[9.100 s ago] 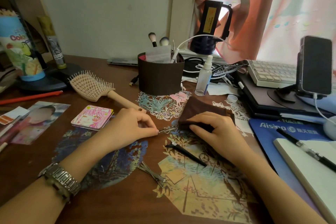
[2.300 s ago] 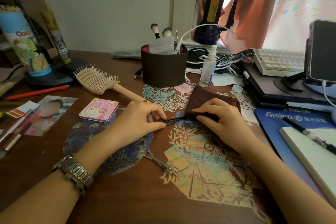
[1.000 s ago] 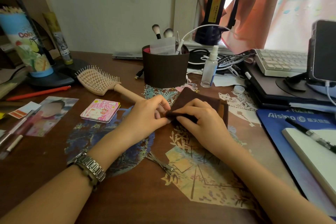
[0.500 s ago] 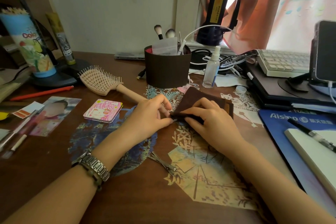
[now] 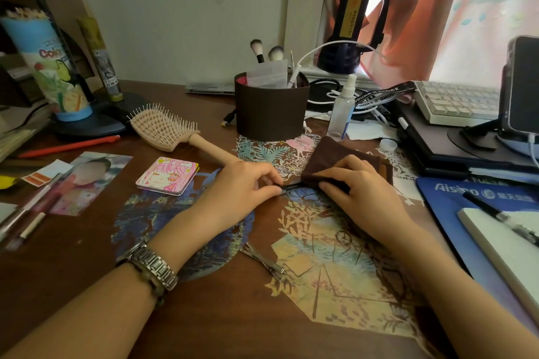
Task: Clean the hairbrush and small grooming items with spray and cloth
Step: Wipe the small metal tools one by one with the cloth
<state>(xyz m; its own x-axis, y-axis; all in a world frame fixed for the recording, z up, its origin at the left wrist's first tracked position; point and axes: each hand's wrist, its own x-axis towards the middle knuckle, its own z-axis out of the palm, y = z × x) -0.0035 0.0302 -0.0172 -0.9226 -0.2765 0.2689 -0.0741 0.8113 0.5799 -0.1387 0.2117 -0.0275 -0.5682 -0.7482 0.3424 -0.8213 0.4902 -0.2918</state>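
My left hand [image 5: 239, 189] pinches one end of a thin black grooming tool [image 5: 291, 186] flat on the desk. The tool's other end runs under a folded brown cloth [image 5: 326, 151], which my right hand [image 5: 358, 192] presses down on. A beige hairbrush [image 5: 169, 131] lies bristles up to the left, its handle pointing at my left hand. A small clear spray bottle [image 5: 341, 109] stands behind the cloth, its white cap [image 5: 388, 144] lying off to the right. Metal clippers [image 5: 265, 261] rest near me on the desk mat.
A brown cup [image 5: 271, 111] with makeup brushes stands behind my hands. A pink pocket mirror [image 5: 167, 175], a photo [image 5: 87, 181] and pens lie at left. A keyboard [image 5: 458, 102], phone on a stand [image 5: 520, 84], blue mat [image 5: 466, 198] and notebook [image 5: 507, 245] fill the right.
The hands drew apart a little: my right hand and the cloth slid rightward along the black tool, exposing a short length of it. Earlier I held a silvery tool instead.
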